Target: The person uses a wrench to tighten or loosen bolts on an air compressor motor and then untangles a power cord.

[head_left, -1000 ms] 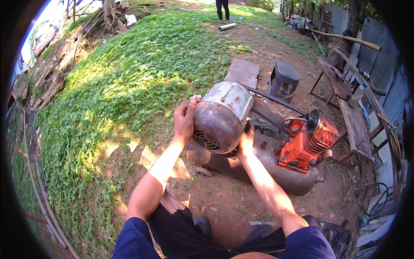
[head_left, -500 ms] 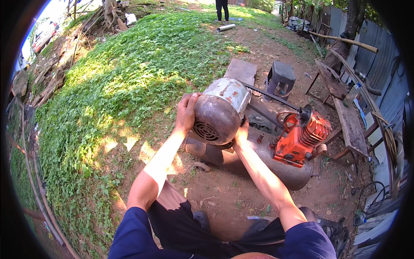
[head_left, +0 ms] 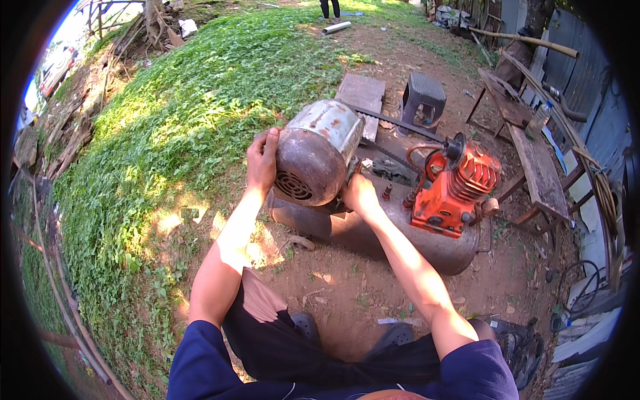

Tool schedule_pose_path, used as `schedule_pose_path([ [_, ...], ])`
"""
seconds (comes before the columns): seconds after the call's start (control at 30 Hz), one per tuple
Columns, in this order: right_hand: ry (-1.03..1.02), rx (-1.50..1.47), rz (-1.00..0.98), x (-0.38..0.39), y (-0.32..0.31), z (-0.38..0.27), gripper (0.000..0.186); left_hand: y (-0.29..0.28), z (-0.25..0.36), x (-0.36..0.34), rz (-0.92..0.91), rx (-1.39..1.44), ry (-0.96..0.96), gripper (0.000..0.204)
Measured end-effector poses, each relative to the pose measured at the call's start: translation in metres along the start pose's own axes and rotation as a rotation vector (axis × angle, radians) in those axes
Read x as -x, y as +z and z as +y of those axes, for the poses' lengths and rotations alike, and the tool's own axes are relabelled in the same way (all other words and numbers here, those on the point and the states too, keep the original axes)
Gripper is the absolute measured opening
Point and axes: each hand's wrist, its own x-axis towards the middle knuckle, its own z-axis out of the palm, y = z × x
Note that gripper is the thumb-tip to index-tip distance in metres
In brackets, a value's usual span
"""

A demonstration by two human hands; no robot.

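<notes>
A weathered electric motor [head_left: 310, 157] with a silver, rust-spotted body and dark vented end cover sits over a rusty horizontal tank [head_left: 447, 253]. My left hand [head_left: 262, 160] is wrapped against the motor's left side, thumb up on the end cover. My right hand [head_left: 360, 193] grips low on the motor's right, by its base, its fingertips partly hidden. A black belt [head_left: 407, 125] runs from behind the motor to the red compressor pump [head_left: 457, 190] mounted on the tank's right end.
A plastic stool [head_left: 422, 93] and board [head_left: 367, 87] lie beyond the tank. Wooden benches [head_left: 537, 180] and corrugated sheets [head_left: 573, 60] line the right. Weedy ground [head_left: 133, 167] spreads left. A person's legs [head_left: 329, 10] show at the back, near a pipe [head_left: 337, 27].
The whole scene sits higher in the picture. My right hand has shifted at the motor's lower right, showing more of its back. My left hand still holds the motor's side.
</notes>
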Motion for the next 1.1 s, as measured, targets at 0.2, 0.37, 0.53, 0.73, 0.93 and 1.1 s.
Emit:
schedule_pose_path([
  [0.2, 0.054, -0.236, -0.044, 0.001, 0.0, -0.004, 0.027, -0.001, 0.005, 0.002, -0.039, -0.006, -0.024, 0.047],
  [0.37, 0.267, -0.674, -0.254, -0.001, -0.028, -0.018, 0.02, -0.001, 0.006, 0.002, -0.046, 0.011, -0.035, 0.049],
  [0.53, 0.366, -0.775, -0.499, -0.005, -0.082, -0.029, 0.015, -0.004, 0.007, 0.003, -0.041, 0.022, -0.06, 0.05],
  [0.73, 0.267, -0.276, -0.279, -0.017, -0.095, 0.023, 0.035, 0.002, 0.017, 0.003, -0.04, 0.027, -0.059, 0.051],
  [0.93, 0.246, -0.149, -0.186, -0.017, -0.093, 0.032, 0.036, -0.001, 0.013, 0.003, -0.032, -0.016, -0.037, 0.051],
  [1.1, 0.188, -0.101, -0.085, -0.019, -0.089, 0.028, 0.029, -0.001, 0.013, 0.005, -0.034, 0.004, -0.074, 0.051],
])
